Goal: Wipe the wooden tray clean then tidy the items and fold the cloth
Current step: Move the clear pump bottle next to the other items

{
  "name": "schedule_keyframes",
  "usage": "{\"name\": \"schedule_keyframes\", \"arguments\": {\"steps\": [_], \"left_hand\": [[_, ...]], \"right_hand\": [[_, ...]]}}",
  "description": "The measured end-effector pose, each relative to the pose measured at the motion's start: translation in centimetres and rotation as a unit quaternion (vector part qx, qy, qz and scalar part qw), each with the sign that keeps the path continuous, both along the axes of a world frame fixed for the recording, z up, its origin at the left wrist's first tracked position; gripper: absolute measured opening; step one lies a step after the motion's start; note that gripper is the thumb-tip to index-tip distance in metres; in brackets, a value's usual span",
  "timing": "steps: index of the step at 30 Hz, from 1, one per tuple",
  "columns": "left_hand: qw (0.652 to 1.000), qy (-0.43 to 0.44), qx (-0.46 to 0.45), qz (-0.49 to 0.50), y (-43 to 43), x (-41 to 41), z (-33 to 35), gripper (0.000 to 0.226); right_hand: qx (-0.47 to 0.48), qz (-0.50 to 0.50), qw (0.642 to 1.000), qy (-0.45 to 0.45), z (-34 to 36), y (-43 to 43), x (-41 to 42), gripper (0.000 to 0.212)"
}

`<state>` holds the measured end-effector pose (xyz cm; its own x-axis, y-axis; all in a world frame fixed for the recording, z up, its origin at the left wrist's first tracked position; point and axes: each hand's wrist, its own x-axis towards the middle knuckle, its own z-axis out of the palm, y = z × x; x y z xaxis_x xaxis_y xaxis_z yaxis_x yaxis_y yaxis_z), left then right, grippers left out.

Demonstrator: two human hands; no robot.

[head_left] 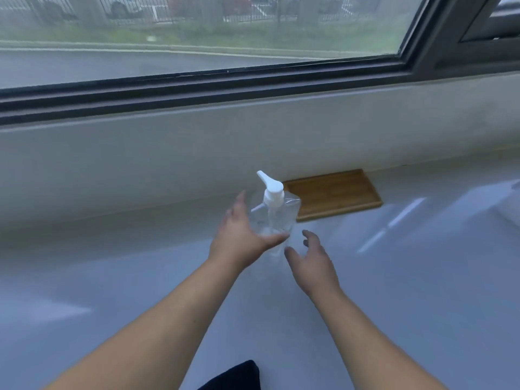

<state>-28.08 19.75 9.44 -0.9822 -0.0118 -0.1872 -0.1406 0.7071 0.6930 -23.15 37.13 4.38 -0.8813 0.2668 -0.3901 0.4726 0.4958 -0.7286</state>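
Note:
A clear pump bottle [274, 218] with a white pump head stands upright at the middle of the pale counter, just left of the empty wooden tray [337, 192]. My left hand [242, 237] wraps around the bottle's lower left side, thumb across its front and fingers spread behind it. My right hand [312, 263] hovers with fingers apart just right of the bottle's base, holding nothing. Whether the bottle rests on the counter or is lifted, I cannot tell. A dark cloth [233, 375] shows partly at the bottom edge.
The tray lies against a low white wall [168, 164] under a wide window with a dark frame [197, 88]. The glossy grey counter [422, 277] stretches left and right of my arms.

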Motion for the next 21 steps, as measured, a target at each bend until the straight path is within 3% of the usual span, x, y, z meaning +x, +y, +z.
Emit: {"name": "schedule_keyframes", "arguments": {"steps": [4, 7, 15, 21], "left_hand": [[0.997, 0.048, 0.057, 0.037, 2.6, -0.6, -1.0, 0.14], [0.995, 0.07, 0.053, 0.042, 3.2, -0.8, -2.0, 0.132], [0.992, 0.112, 0.03, 0.044, 1.4, -1.1, -1.6, 0.123], [0.984, 0.136, 0.038, 0.111, -6.6, 1.4, 0.0, 0.121]], "right_hand": [[-0.216, -0.089, 0.971, -0.054, -1.1, 0.1, -2.4, 0.062], [-0.308, -0.109, 0.943, -0.062, -1.4, -0.3, -3.0, 0.045], [-0.348, -0.126, 0.928, -0.039, 0.1, -3.7, -3.2, 0.039], [-0.344, -0.075, 0.934, -0.057, 1.5, -10.9, -2.9, 0.045]]}}
